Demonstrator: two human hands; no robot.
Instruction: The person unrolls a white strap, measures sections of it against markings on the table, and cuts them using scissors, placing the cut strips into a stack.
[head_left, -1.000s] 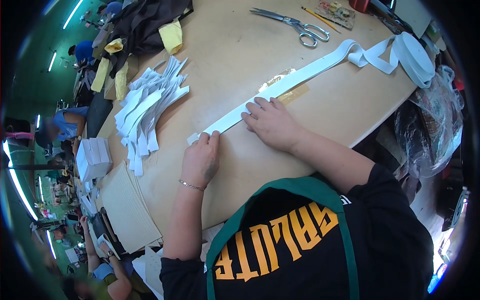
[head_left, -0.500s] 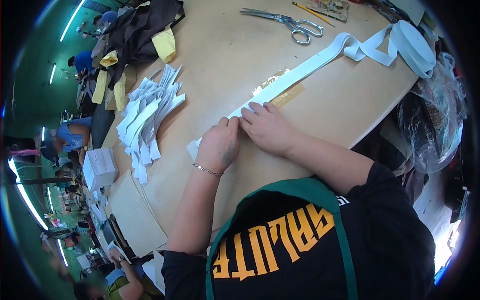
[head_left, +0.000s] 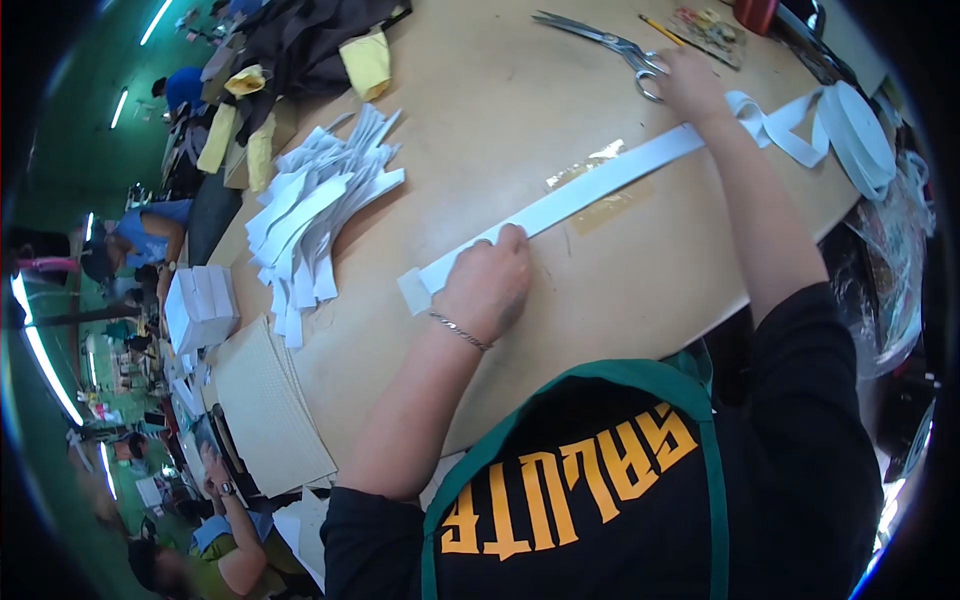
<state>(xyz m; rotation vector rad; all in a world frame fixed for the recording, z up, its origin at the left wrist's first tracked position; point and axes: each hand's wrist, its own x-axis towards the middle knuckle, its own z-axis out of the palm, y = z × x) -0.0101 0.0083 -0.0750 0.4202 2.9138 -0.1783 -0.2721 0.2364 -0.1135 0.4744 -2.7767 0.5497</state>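
Wears a green apron (head_left: 600, 372) over a dark shirt (head_left: 820, 400). Rests the left hand (head_left: 488, 285) on the white band (head_left: 590, 190), fingers bunched close together and pressed down toward its lower left end, probably to stop any sliding on the smooth table (head_left: 480, 120). Cannot tell whether the thumb pinches the edge from beneath. Just past the hand, find a small pale piece (head_left: 413, 292) at the band's end; cannot tell whether joined or merely touching.

From there, follow the band straight and flat across glossy tape (head_left: 590, 165), visible on 2 sides of it and perhaps stuck down as a guide. Trace it on behind the right wrist, then in loose loops to the roll (head_left: 860, 140), apparently left slack to draw freely.

Left of the band and apart from it, see a fanned heap of white strips (head_left: 315, 215), likely piled there to be out of the arms' way.

Beyond the band, has the right hand (head_left: 690, 85) at the handles of the scissors (head_left: 622, 48); cannot tell whether clasped or only touched. Beside them, note a pencil (head_left: 662, 30). Farthest, past the table's left side, make out 1 person in a blue top (head_left: 155, 230).
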